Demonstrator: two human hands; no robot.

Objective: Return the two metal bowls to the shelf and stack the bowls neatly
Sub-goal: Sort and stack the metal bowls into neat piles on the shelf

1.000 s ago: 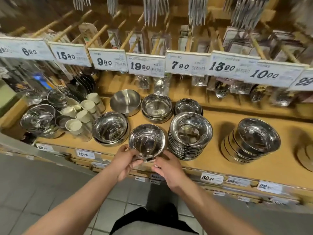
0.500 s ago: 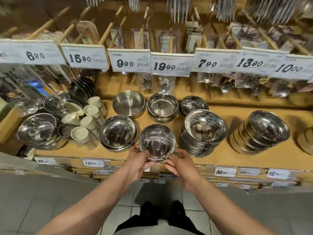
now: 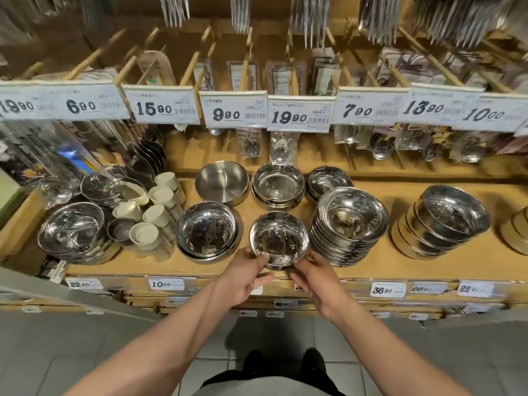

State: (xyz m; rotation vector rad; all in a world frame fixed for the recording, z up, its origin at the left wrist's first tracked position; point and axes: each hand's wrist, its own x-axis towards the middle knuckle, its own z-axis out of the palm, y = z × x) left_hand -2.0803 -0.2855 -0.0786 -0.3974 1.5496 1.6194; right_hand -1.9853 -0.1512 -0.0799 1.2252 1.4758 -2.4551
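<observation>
A shiny metal bowl sits near the front edge of the wooden shelf, with what looks like a second bowl nested under it. My left hand grips its lower left rim, thumb on the rim. On the bowl's lower right side my right hand holds it with the fingers curled under. To the left stands a wider stack of bowls, to the right a tall stack of shallow bowls.
Behind stand a matte steel bowl, a bowl stack and a smaller bowl. Leaning bowls lie at the right; white-lidded cups and more bowls at the left. Price tags and hanging cutlery overhang the shelf.
The bowl in my hands has moved slightly forward over the shelf, between the two front stacks. The camera has shifted a little to the left and closer.
</observation>
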